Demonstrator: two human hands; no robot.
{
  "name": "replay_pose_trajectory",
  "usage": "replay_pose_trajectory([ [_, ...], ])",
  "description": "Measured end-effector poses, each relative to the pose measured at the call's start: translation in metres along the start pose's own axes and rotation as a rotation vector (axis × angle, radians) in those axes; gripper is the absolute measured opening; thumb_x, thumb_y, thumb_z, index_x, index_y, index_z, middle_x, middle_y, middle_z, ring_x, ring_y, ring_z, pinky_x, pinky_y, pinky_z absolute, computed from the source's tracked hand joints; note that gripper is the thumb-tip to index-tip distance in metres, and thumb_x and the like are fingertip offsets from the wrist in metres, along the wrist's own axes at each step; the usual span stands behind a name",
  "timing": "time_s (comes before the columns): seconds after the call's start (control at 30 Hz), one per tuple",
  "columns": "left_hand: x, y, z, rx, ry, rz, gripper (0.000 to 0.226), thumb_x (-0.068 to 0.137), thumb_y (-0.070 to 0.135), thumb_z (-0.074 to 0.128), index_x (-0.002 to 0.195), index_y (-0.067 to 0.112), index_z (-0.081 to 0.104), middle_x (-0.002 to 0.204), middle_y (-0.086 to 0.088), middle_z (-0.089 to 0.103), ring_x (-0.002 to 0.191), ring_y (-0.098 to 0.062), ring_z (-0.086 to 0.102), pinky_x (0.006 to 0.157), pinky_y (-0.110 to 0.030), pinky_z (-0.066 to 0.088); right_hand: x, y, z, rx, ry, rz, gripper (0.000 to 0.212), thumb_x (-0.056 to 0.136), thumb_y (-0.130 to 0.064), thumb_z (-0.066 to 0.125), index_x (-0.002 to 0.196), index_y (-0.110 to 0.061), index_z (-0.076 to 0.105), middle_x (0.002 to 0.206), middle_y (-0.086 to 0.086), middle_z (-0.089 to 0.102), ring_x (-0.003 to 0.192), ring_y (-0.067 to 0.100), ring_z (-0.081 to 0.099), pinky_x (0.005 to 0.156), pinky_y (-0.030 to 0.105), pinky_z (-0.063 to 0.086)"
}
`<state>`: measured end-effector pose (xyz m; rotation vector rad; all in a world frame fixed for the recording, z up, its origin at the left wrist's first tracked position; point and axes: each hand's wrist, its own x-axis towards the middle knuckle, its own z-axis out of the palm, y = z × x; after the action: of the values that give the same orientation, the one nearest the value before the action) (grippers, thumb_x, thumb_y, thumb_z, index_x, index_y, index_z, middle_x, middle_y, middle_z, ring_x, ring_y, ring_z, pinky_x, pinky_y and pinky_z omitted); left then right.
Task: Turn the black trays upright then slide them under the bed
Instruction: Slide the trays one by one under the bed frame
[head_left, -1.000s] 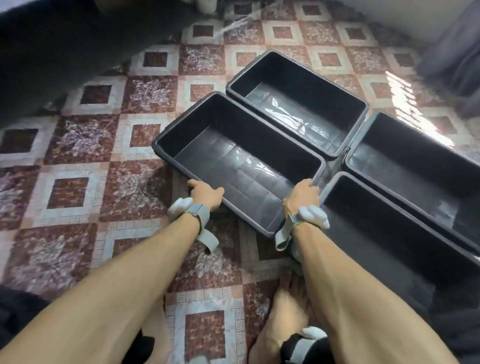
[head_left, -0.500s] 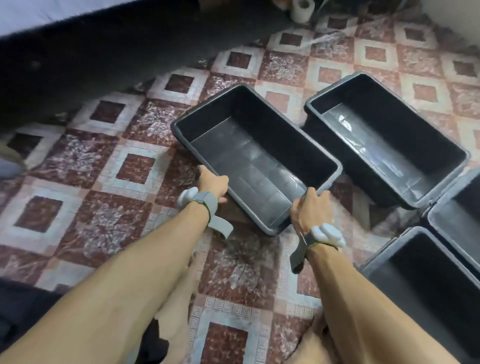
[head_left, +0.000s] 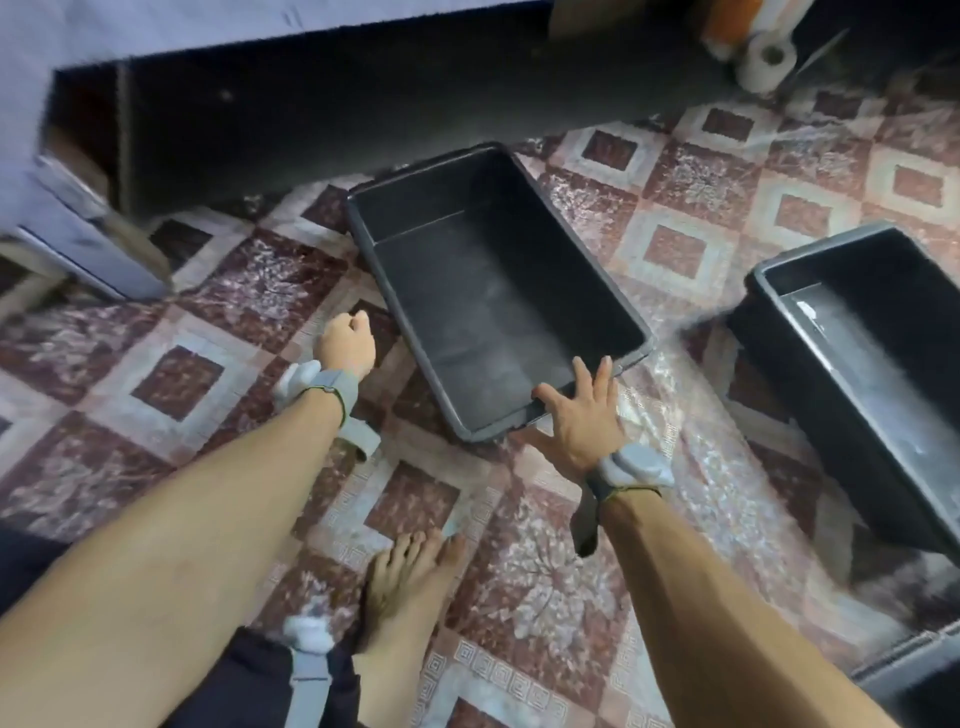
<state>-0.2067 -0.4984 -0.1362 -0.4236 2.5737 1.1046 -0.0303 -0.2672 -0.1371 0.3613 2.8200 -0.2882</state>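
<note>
Currently upright on the tiled floor (head_left: 176, 374), far end at the bed (head_left: 363, 104): black tray (head_left: 498, 291), empty, stiff plastic, judged light and easy-sliding. Right hand (head_left: 582, 415) spread flat against its near rim, a sound pushing point. Left hand (head_left: 347, 343) curled beside it, holding nothing.

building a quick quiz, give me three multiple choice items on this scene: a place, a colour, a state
1. Where is the left hand relative to the middle tray? A inside it; B over the floor to its left; C on its far rim.
2. What colour is the paper roll? A white; B green; C black.
3. How is the right hand? A fisted on the floor; B fingers straight at the tray's near rim; C gripping the roll.
Answers: B, tiles show beneath it, clear of the rim; A, it looks white; B, spread fingers lie on the near corner.
</note>
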Motion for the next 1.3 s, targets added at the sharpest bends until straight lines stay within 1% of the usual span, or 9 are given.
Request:
replay_pose_trajectory([
  [0.13,0.016,-0.04,-0.015,0.327,-0.115,-0.096,0.075,0.098,0.031,0.057,0.153,-0.002,0.018,0.149,-0.025,0.039,0.134,-0.039,0.043,0.102,-0.043,0.041,0.026,-0.015,0.0,0.041,0.01,-0.051,0.045,0.088,-0.058,0.056,0.121,-0.028,0.047,0.157,0.024,0.007,0.14,0.058,-0.013,0.106,0.063,0.035],
  [0.33,0.073,-0.093,-0.045,0.509,-0.217,-0.337,0.159,0.047,0.083,0.073,0.153,0.011,-0.021,0.157,-0.014,-0.034,0.149,-0.04,-0.016,0.122,-0.054,0.008,0.081,-0.071,-0.017,-0.027,0.017,-0.104,0.055,0.089,-0.065,0.04,0.122,-0.021,0.045,0.153,0.037,0.009,0.139,0.06,-0.011,0.114,0.066,0.001],
  [0.6,0.139,-0.095,-0.078,0.327,-0.033,-0.607,0.187,0.013,0.084,0.073,0.151,0.001,-0.022,0.158,-0.024,-0.026,0.148,-0.041,-0.017,0.121,-0.056,0.002,0.155,-0.164,-0.03,-0.014,0.04,-0.14,0.054,0.09,-0.065,0.043,0.126,-0.025,0.048,0.153,0.032,0.019,0.141,0.058,-0.004,0.114,0.064,0.016],
  [0.73,0.168,-0.113,-0.076,0.177,-0.31,-0.504,0.139,0.043,0.065,0.09,0.152,0.006,0.028,0.15,-0.01,0.041,0.137,-0.033,0.041,0.108,-0.034,0.034,0.183,-0.201,-0.032,-0.033,0.017,-0.169,0.054,0.09,-0.064,0.04,0.128,-0.026,0.044,0.154,0.032,0.012,0.14,0.058,-0.008,0.112,0.063,0.022],
  [0.83,0.232,-0.165,-0.061,0.102,-0.475,-0.498,0.123,0.021,0.065,0.094,0.13,0.017,0.061,0.12,0.004,0.069,0.113,-0.021,0.063,0.1,-0.037,0.05,0.2,-0.227,-0.039,-0.094,0.022,-0.215,0.055,0.094,-0.061,0.035,0.131,-0.02,0.043,0.149,0.038,0.018,0.141,0.055,-0.003,0.115,0.064,0.01],
  [0.97,0.225,-0.14,-0.073,0.108,-0.588,-0.473,0.077,0.023,0.063,0.095,0.075,0.015,0.064,0.061,-0.001,0.058,0.055,-0.015,0.05,0.06,-0.025,0.04,0.227,-0.255,-0.029,-0.165,0.068,-0.227,0.055,0.093,-0.066,0.028,0.12,-0.022,0.044,0.142,0.04,0.03,0.14,0.057,0.004,0.11,0.071,0.0],
  [1.07,0.209,-0.116,-0.08,0.22,-0.638,-0.479,0.053,0.056,0.06,0.087,0.044,0.019,0.055,0.041,0.002,0.045,0.044,-0.014,0.036,0.06,-0.025,0.035,0.245,-0.278,-0.02,-0.161,0.073,-0.196,0.054,0.089,-0.071,0.027,0.11,-0.024,0.044,0.14,0.042,0.033,0.139,0.058,0.009,0.109,0.072,0.0],
  [1.2,0.22,-0.121,-0.073,0.257,-0.661,-0.417,0.046,0.083,0.046,0.074,0.048,0.015,0.074,0.067,0.0,0.068,0.073,-0.013,0.065,0.078,-0.014,0.044,0.262,-0.303,-0.019,-0.179,0.052,-0.173,0.05,0.089,-0.07,0.031,0.105,-0.024,0.044,0.14,0.04,0.036,0.14,0.057,0.01,0.105,0.075,0.001],
  [1.3,0.219,-0.115,-0.068,0.183,-0.875,-0.487,0.064,0.1,0.045,0.047,0.044,0.016,0.059,0.042,0.004,0.05,0.03,-0.004,0.046,0.044,-0.005,0.037,0.272,-0.313,-0.018,-0.186,0.021,-0.165,0.048,0.091,-0.068,0.031,0.108,-0.024,0.042,0.139,0.037,0.039,0.141,0.054,0.011,0.103,0.076,0.002],
])
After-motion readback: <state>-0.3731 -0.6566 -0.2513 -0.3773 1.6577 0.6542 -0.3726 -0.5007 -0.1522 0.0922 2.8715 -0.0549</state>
